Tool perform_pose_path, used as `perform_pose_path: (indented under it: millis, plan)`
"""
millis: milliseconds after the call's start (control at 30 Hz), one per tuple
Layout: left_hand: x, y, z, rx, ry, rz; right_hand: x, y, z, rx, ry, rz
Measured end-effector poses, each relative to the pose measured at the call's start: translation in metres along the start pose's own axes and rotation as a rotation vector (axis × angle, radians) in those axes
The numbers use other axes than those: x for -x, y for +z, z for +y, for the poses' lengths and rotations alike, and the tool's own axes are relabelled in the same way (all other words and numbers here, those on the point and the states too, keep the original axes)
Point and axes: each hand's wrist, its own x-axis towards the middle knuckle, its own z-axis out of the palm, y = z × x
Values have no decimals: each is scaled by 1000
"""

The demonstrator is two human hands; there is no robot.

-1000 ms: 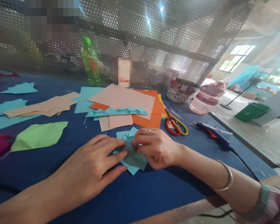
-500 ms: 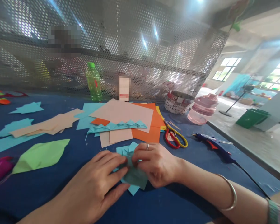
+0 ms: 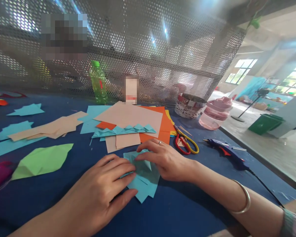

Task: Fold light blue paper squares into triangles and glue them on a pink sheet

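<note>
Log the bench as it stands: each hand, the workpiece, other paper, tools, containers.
Left hand: fingers on the left side of the light-blue paper
Right hand: fingers at its upper part; grip unclear
Light-blue paper: folded, partly covered
Other paper: zigzag blue strip across pale pink sheet; green paper at left
Tools: scissors, glue gun, both at right, unheld
Containers: green bottle, round tub, pink bottle

The small folded blue paper sheet point(image 3: 143, 187) looks matt and creased. From it, at nine o'clock, the leaf-shaped light-green paper point(image 3: 44, 161) is matt and crinkled; at eleven, the tall green plastic bottle point(image 3: 98, 85) is glossy and see-through; at twelve, the broad grey metal panel point(image 3: 150, 62) is finely perforated.
</note>
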Motion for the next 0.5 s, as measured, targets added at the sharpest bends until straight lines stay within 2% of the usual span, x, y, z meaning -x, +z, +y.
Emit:
perform_pose_path:
  millis: [100,333,500]
  plan:
    - [1,0,-2,-23,14,16,0,-3,3,-70,30,-50]
    - [6,3,-5,-22,5,67,-2,-8,0,-180,77,-33]
    - [5,-1,-4,-28,-16,98,-5,-4,-13,-331,156,61]
